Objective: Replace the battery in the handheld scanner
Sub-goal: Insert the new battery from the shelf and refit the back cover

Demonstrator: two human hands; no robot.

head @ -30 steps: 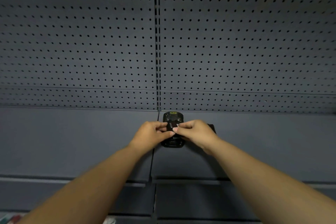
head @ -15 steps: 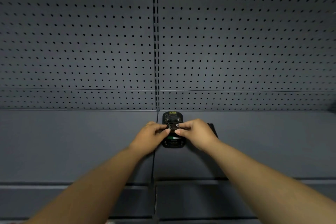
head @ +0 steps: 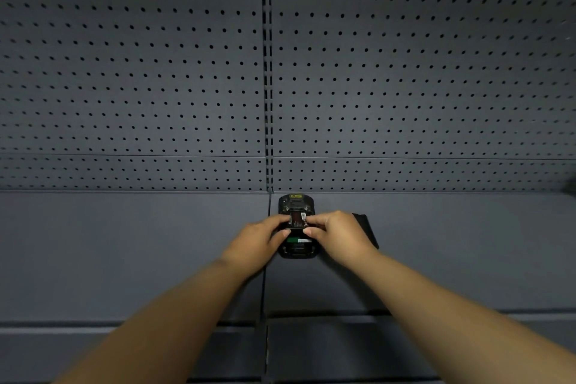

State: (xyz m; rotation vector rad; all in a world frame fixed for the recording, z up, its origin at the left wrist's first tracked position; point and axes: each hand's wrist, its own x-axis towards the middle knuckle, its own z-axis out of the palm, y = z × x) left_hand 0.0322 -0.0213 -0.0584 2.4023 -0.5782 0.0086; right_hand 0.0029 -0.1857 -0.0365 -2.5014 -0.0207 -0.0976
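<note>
A black handheld scanner (head: 296,203) lies face down on the grey shelf (head: 124,243), near the back panel. Its battery bay is uncovered, and a green label (head: 296,240) shows inside it. A small black battery (head: 298,220) with a reddish label is tilted up over the bay. My left hand (head: 258,240) pinches the battery's left edge and my right hand (head: 338,235) pinches its right edge. Both hands hide the middle sides of the scanner.
A flat black piece (head: 366,227), maybe the cover, lies on the shelf just right of the scanner, partly behind my right hand. A grey pegboard panel (head: 187,72) rises behind the shelf. A lower shelf edge (head: 93,329) runs along the front.
The battery has come up out of the bay between my fingertips, so the green label inside now shows. My hands have shifted slightly along the scanner.
</note>
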